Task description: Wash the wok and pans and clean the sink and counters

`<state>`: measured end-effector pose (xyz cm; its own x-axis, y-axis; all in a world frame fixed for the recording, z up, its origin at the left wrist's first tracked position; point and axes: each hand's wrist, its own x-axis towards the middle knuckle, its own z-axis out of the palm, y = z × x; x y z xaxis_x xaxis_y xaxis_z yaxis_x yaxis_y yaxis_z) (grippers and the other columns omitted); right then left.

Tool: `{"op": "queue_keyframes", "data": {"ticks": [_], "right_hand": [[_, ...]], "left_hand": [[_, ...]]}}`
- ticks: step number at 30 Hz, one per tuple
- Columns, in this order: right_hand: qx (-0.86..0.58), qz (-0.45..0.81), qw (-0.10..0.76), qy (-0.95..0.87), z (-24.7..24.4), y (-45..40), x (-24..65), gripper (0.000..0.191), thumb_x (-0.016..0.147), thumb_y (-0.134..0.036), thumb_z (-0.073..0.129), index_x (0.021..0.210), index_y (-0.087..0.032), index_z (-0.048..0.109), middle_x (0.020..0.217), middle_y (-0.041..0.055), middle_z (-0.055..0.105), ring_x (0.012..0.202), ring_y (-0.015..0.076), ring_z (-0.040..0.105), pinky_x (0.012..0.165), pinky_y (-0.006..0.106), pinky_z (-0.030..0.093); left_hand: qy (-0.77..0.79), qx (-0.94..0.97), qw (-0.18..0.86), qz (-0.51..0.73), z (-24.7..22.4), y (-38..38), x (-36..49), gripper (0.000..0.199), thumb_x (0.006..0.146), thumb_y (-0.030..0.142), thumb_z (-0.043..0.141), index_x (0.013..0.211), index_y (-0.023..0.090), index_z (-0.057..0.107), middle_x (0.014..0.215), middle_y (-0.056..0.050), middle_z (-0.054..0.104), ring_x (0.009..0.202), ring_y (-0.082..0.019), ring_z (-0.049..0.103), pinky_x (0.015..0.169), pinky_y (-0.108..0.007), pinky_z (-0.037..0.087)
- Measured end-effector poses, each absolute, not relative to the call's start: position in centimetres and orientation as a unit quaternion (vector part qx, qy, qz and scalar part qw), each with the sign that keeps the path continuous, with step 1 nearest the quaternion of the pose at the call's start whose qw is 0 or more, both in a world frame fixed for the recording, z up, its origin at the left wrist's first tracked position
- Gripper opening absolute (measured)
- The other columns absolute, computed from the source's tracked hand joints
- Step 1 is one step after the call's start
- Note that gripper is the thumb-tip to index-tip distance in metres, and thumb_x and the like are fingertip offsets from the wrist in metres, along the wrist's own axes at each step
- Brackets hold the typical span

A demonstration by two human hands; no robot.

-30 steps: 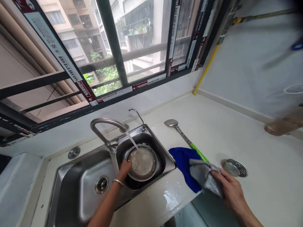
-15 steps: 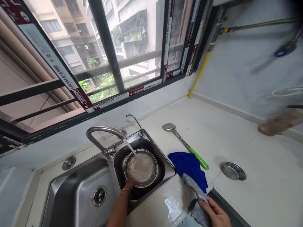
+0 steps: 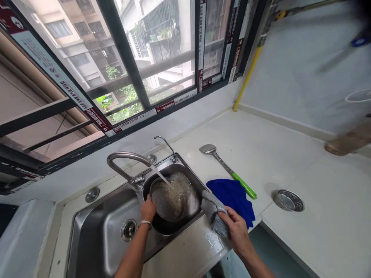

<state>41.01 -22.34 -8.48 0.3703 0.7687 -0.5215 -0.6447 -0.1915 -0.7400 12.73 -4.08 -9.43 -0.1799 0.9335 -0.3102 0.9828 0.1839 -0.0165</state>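
Under the running faucet [image 3: 127, 155], a round metal pan [image 3: 164, 200] is tilted in the right basin, with murky water spilling from its right side. My left hand [image 3: 148, 210] is closed on the pan's left rim. My right hand [image 3: 233, 226] grips a wet grey cloth [image 3: 216, 216] over the basin's front right edge. A blue cloth [image 3: 232, 195] lies on the counter just behind my right hand. Beyond it rests a spatula [image 3: 224, 164] with a green handle.
The left basin [image 3: 113, 220] has a drain in its floor. A perforated metal strainer [image 3: 289, 200] sits on the right counter. A small thin faucet [image 3: 166, 142] stands behind the right basin, below the window. A wooden object [image 3: 344, 143] is at the right wall.
The pan has gone from level to tilted, and its water now pours out to the right. My left hand has moved up its rim. My right hand has brought the grey cloth up and left.
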Motion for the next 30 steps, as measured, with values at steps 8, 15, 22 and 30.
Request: {"op": "queue_keyframes", "data": {"ticks": [8, 15, 22, 30], "right_hand": [[-0.524, 0.583, 0.619, -0.041, -9.9, -22.5, 39.3, 0.041, 0.06, -0.043, 0.081, 0.091, -0.018, 0.071, 0.072, -0.0013, 0.07, 0.06, 0.0157, 0.059, 0.056, 0.026, 0.047], [-0.536, 0.548, 0.636, -0.089, -8.9, -21.5, 40.2, 0.036, 0.062, -0.045, 0.079, 0.085, -0.018, 0.071, 0.07, -0.0031, 0.066, 0.062, 0.0141, 0.053, 0.056, 0.024, 0.042], [-0.521, 0.544, 0.655, -0.062, -9.2, -22.6, 40.1, 0.039, 0.06, -0.044, 0.08, 0.087, -0.018, 0.071, 0.075, -0.0012, 0.069, 0.066, 0.0164, 0.057, 0.06, 0.026, 0.045], [-0.54, 0.522, 0.659, -0.033, -9.9, -24.9, 41.0, 0.037, 0.058, -0.045, 0.081, 0.082, -0.019, 0.07, 0.064, -0.0026, 0.066, 0.055, 0.0143, 0.055, 0.051, 0.025, 0.042]], "left_hand": [[0.717, 0.681, -0.017, -0.148, -5.9, -4.8, 15.5, 0.061, 0.093, 0.015, 0.035, 0.153, 0.016, 0.027, 0.115, -0.022, 0.064, 0.1, -0.032, 0.067, 0.085, -0.042, 0.052], [0.614, 0.746, -0.178, -0.184, -3.7, -5.8, 16.3, 0.064, 0.09, 0.004, 0.019, 0.154, 0.01, 0.019, 0.13, -0.025, 0.055, 0.084, -0.024, 0.07, 0.074, -0.034, 0.056], [0.656, 0.723, -0.143, -0.166, -3.0, -6.1, 15.6, 0.063, 0.092, 0.011, 0.028, 0.155, 0.015, 0.02, 0.132, -0.023, 0.055, 0.085, -0.024, 0.071, 0.075, -0.035, 0.057], [0.76, 0.64, 0.029, -0.113, -8.1, -6.7, 13.4, 0.053, 0.096, 0.021, 0.033, 0.147, 0.007, 0.033, 0.106, -0.02, 0.071, 0.099, -0.029, 0.07, 0.084, -0.038, 0.052]]}}
